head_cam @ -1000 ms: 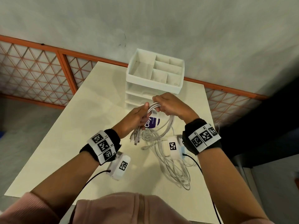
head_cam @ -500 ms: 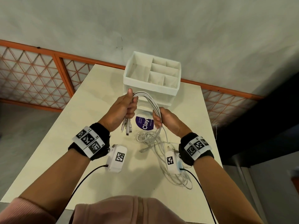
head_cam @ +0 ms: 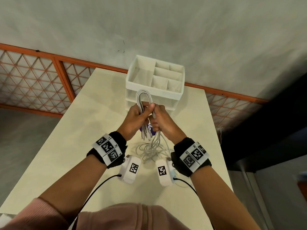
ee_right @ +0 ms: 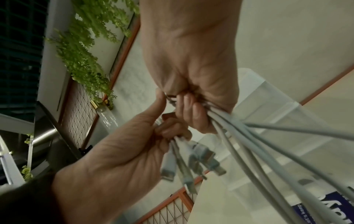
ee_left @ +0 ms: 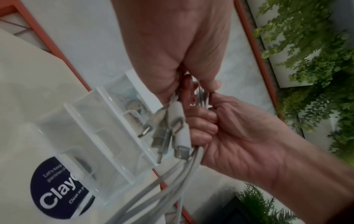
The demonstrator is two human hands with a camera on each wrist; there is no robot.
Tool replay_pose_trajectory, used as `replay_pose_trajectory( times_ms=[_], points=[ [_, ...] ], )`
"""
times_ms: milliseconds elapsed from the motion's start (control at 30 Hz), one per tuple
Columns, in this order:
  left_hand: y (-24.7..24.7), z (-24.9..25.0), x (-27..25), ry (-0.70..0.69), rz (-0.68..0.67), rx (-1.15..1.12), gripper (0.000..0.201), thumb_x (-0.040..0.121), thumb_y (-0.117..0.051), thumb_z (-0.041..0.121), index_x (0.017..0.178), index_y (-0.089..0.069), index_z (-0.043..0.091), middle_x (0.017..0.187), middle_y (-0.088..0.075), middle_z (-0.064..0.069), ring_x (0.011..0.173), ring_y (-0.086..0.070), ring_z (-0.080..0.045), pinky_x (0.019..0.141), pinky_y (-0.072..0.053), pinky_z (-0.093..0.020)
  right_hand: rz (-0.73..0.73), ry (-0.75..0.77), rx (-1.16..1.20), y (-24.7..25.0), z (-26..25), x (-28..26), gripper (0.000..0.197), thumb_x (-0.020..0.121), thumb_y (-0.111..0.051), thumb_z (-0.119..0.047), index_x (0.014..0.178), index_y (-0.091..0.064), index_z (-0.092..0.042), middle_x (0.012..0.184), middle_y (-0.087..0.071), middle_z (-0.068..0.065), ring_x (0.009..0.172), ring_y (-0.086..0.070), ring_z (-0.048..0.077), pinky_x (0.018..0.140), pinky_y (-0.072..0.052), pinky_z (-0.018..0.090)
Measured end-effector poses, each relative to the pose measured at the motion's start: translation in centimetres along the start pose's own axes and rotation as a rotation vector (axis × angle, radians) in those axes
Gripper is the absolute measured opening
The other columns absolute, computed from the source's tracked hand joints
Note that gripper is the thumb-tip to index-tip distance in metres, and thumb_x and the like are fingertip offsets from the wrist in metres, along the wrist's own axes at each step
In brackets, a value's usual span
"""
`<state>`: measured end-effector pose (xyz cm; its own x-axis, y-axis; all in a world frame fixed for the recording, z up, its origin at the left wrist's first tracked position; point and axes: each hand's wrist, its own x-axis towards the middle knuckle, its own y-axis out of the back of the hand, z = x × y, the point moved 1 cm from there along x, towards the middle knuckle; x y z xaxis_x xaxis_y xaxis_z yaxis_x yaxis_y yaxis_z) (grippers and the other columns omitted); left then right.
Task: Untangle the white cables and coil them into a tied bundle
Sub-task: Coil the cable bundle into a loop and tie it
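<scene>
Several white cables (head_cam: 143, 97) are folded into a narrow loop that stands up out of my two fists, in front of the organiser. My left hand (head_cam: 138, 114) grips the bundle, thumb up, and the plug ends (head_cam: 146, 136) hang below it. My right hand (head_cam: 157, 119) presses against the left and grips the same strands. The slack (head_cam: 150, 151) trails down to a loose heap on the table. In the left wrist view the connectors (ee_left: 172, 133) dangle from my left hand (ee_left: 178, 63). In the right wrist view the strands (ee_right: 249, 144) fan out of my right hand (ee_right: 191, 94).
A white organiser (head_cam: 156, 92) with open top compartments and clear drawers stands at the table's far edge, just behind the hands. A round purple sticker (ee_left: 57, 189) lies beneath them. The cream table (head_cam: 83, 130) drops off left and right; an orange lattice railing (head_cam: 33, 83) runs behind it.
The hands, apart with a wide arch of cable between them, have come together. The loop is now narrow and upright, and more slack has been lifted off the table.
</scene>
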<state>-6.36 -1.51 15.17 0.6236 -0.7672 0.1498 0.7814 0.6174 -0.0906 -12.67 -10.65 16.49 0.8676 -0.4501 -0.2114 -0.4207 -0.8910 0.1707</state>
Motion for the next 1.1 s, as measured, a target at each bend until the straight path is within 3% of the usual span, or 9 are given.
replay_pose_trajectory(
  times_ms=[133,267,433,567,667,833,900,1000,1100],
  points=[
    [-0.3,0.2,-0.1,-0.002,0.022,0.033,0.028,0.100,-0.042,0.017,0.101,-0.058,-0.005,0.048,-0.056,0.017,0.044,-0.052,0.000,0.048,-0.042,-0.015,0.015,-0.056,-0.046,-0.2,0.2,0.0,0.034,0.099,-0.028,-0.045,0.115,-0.037,-0.017,0.052,-0.027,-0.005,0.039,-0.026,0.006,0.039,-0.024,0.020],
    [-0.2,-0.5,0.4,-0.002,0.111,0.080,0.027,0.100,-0.044,0.022,0.085,-0.053,0.001,0.054,-0.061,0.000,0.042,-0.057,-0.014,0.046,-0.046,-0.024,0.019,-0.070,-0.066,-0.9,0.0,-0.5,0.040,0.099,-0.028,-0.044,0.129,-0.005,-0.033,0.056,-0.036,0.000,0.044,-0.032,0.010,0.045,-0.029,0.022],
    [1.4,-1.1,1.5,-0.099,0.308,0.218,0.023,0.100,-0.041,0.024,0.078,-0.043,0.016,0.061,-0.045,-0.002,0.049,-0.043,-0.009,0.050,-0.038,-0.025,-0.059,0.004,-0.185,-0.7,-0.9,-0.8,0.040,0.101,-0.028,-0.042,0.115,-0.039,-0.007,0.063,-0.047,0.002,0.044,-0.040,0.011,0.045,-0.035,0.021],
    [3.1,-1.1,2.3,-0.154,0.464,0.243,0.030,0.098,-0.037,0.035,0.102,-0.045,0.006,0.089,-0.052,-0.024,0.076,-0.052,-0.023,0.067,-0.048,-0.037,-0.251,0.021,-0.404,0.1,-1.0,-1.4,0.047,0.099,-0.027,-0.047,0.093,-0.054,-0.010,0.056,-0.046,0.000,0.042,-0.047,0.012,0.055,-0.042,0.025],
    [5.0,-0.7,2.8,-0.169,0.581,0.240,0.029,0.099,-0.035,0.033,0.110,-0.044,0.007,0.099,-0.046,-0.017,0.089,-0.047,-0.018,0.079,-0.045,-0.024,-0.335,-0.025,-0.452,0.9,-0.5,-2.1,0.051,0.099,-0.023,-0.051,0.088,-0.052,-0.010,0.055,-0.038,-0.001,0.043,-0.039,0.011,0.053,-0.039,0.025],
    [6.2,-0.2,2.9,-0.089,0.588,0.046,0.032,0.098,-0.034,0.041,0.113,-0.040,0.014,0.098,-0.041,-0.007,0.091,-0.043,-0.017,0.089,-0.042,-0.038,-0.180,0.198,-0.489,0.5,0.1,-2.3,0.034,0.101,-0.029,-0.040,0.121,-0.052,-0.026,0.061,-0.039,-0.005,0.052,-0.038,0.003,0.057,-0.035,0.015],
    [6.1,0.0,3.2,0.001,0.585,-0.122,0.033,0.100,-0.034,0.039,0.118,-0.039,0.011,0.091,-0.047,0.000,0.083,-0.047,-0.014,0.082,-0.044,-0.031,-0.157,0.301,-0.463,-0.4,0.4,-2.3,0.038,0.101,-0.034,-0.032,0.139,-0.042,-0.030,0.060,-0.039,-0.006,0.053,-0.043,0.001,0.062,-0.037,0.011],
    [5.8,0.1,3.5,0.046,0.543,-0.262,0.017,0.102,-0.033,0.032,0.090,-0.038,0.021,0.067,-0.050,0.003,0.055,-0.046,-0.008,0.053,-0.042,-0.019,-0.248,0.333,-0.433,-1.1,1.6,-2.1,0.042,0.100,-0.039,-0.026,0.142,-0.038,-0.025,0.060,-0.035,-0.007,0.051,-0.042,0.002,0.066,-0.036,0.015],
    [5.6,0.1,3.4,0.059,0.474,-0.335,0.027,0.102,-0.033,0.030,0.077,-0.034,0.020,0.050,-0.040,0.008,0.044,-0.036,-0.007,0.046,-0.036,-0.019,-0.381,0.259,-0.476,-0.8,2.1,-2.2,0.045,0.101,-0.036,-0.028,0.145,-0.028,-0.034,0.063,-0.033,-0.008,0.056,-0.033,0.005,0.060,-0.035,0.015]
  ],
)
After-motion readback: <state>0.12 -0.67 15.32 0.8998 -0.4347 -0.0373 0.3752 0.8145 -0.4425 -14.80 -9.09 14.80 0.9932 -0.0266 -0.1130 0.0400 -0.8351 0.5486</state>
